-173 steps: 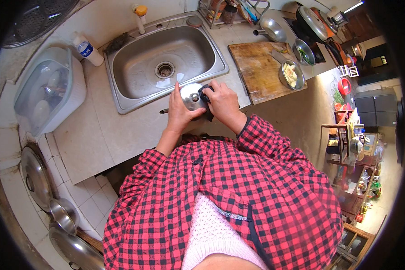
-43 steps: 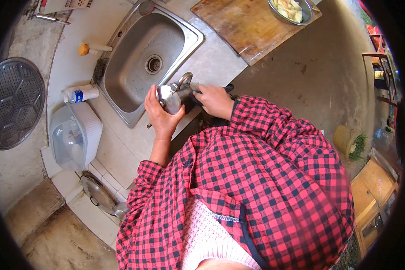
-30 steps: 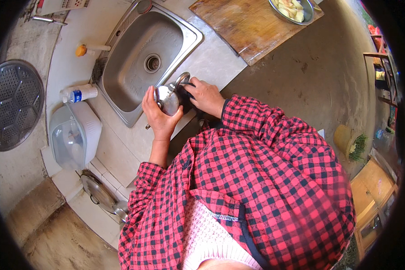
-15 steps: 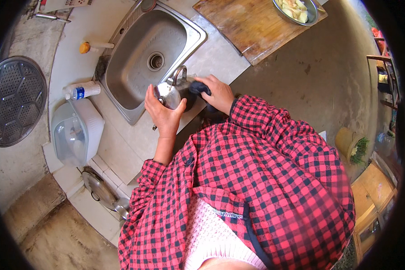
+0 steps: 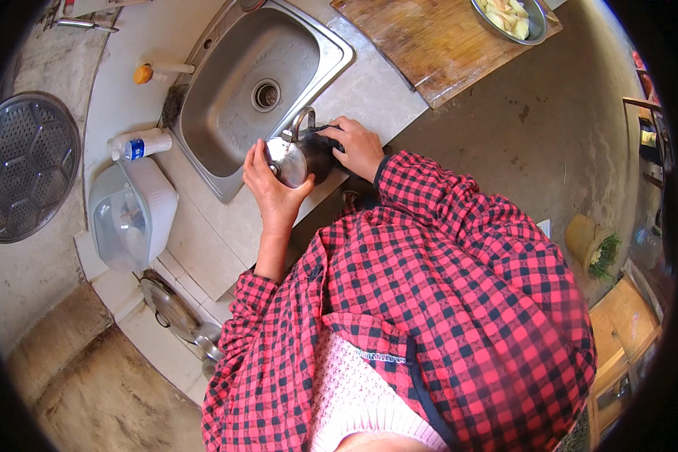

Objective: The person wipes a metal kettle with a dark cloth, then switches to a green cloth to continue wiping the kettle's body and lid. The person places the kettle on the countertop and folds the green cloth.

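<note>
A metal kettle (image 5: 288, 161) with an arched handle lies tilted at the counter's front edge, beside the sink. Its round silver end faces my left hand, and the body further right looks dark. My left hand (image 5: 270, 188) grips that silver end, thumb on the near side and fingers on the far side. In my right hand (image 5: 360, 151) is a bunched dark cloth (image 5: 328, 138), pressed against the kettle's dark side. My fingers cover most of the cloth.
The steel sink (image 5: 222, 162) lies just beyond the kettle. A wooden cutting board (image 5: 422, 56) bears a metal bowl (image 5: 541, 29) of pale cut pieces. To the left are a plastic bottle (image 5: 149, 143), a lidded white container (image 5: 158, 203) and a perforated round tray (image 5: 26, 169).
My right hand has shifted slightly left and lower, bringing the dark cloth against the kettle's side. My left hand keeps its grip. The whole view has shifted a little.
</note>
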Demonstrator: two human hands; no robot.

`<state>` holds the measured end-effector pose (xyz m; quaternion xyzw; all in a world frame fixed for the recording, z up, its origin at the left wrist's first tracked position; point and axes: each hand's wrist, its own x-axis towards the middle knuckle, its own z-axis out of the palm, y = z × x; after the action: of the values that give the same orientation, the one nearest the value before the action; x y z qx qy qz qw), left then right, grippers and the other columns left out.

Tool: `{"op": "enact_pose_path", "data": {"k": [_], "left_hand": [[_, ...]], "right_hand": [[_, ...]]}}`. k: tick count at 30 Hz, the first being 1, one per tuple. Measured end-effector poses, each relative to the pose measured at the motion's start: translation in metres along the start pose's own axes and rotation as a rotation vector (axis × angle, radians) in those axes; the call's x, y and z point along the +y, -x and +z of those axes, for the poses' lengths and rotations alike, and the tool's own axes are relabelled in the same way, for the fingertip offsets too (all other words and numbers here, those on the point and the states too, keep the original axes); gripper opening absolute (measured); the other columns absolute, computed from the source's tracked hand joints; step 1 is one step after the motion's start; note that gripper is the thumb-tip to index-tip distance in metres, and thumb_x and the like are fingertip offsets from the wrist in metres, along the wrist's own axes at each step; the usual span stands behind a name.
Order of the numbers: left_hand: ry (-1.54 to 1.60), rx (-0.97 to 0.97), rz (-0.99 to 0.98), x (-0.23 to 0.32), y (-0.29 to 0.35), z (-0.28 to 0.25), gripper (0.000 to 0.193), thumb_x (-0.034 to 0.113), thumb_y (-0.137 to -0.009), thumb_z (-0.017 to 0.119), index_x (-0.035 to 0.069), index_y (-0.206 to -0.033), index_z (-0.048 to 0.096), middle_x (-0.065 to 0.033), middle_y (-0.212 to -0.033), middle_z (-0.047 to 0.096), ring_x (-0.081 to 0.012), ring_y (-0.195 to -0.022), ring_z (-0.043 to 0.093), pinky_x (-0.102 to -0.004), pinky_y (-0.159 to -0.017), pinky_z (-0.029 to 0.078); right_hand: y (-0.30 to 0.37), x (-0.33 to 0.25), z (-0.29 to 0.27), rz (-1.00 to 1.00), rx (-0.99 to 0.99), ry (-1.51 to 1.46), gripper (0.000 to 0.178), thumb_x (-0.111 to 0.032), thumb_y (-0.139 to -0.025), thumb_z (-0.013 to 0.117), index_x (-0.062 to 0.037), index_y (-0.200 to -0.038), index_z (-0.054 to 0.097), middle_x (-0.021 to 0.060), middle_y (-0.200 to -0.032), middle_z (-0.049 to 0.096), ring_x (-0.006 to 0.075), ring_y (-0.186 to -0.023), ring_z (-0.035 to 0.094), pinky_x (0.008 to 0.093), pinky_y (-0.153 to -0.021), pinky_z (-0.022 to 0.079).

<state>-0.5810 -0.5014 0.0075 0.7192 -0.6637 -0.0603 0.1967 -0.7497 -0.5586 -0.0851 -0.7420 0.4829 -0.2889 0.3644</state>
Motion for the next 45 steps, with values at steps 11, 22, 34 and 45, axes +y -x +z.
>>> {"op": "enact_pose_path", "data": {"k": [11,22,34,45], "left_hand": [[-0.066,-0.095,-0.262,-0.009,0.030,-0.019,0.121,0.034,-0.053,0.092,-0.003,-0.145,0.022,-0.0250,-0.138,0.030,-0.0391,-0.130,0.028,-0.0476,-0.109,0.027],[0.053,-0.107,0.126,-0.028,0.011,-0.028,0.103,0.021,-0.055,0.084,0.004,-0.143,0.034,-0.0187,-0.137,0.043,-0.0360,-0.128,0.041,-0.0441,-0.109,0.033],[0.021,0.090,-0.128,-0.029,0.035,-0.025,0.095,0.019,-0.056,0.083,0.005,-0.138,0.039,-0.0173,-0.132,0.047,-0.0353,-0.123,0.045,-0.0436,-0.105,0.037],[0.000,0.102,-0.198,-0.026,0.039,-0.028,0.097,0.020,-0.057,0.083,0.005,-0.140,0.037,-0.0173,-0.132,0.046,-0.0359,-0.122,0.044,-0.0443,-0.105,0.036]], "right_hand": [[-0.010,0.012,0.017,-0.195,-0.158,0.191,0.032,-0.012,-0.079,0.063,-0.0236,-0.108,0.069,0.0037,-0.106,0.058,0.0268,-0.099,0.057,0.0393,-0.080,0.053],[-0.021,-0.018,0.032,-0.188,-0.158,0.114,0.038,-0.013,-0.078,0.067,-0.0270,-0.113,0.067,0.0026,-0.107,0.058,0.0265,-0.100,0.059,0.0397,-0.082,0.053],[-0.016,-0.033,0.046,-0.223,-0.174,0.003,0.029,-0.013,-0.079,0.062,-0.0236,-0.104,0.071,0.0042,-0.102,0.059,0.0266,-0.099,0.059,0.0392,-0.075,0.054],[-0.028,-0.046,0.067,-0.199,-0.220,-0.060,0.034,-0.013,-0.080,0.061,-0.0271,-0.109,0.070,0.0040,-0.111,0.058,0.0277,-0.100,0.059,0.0399,-0.080,0.054]]}}
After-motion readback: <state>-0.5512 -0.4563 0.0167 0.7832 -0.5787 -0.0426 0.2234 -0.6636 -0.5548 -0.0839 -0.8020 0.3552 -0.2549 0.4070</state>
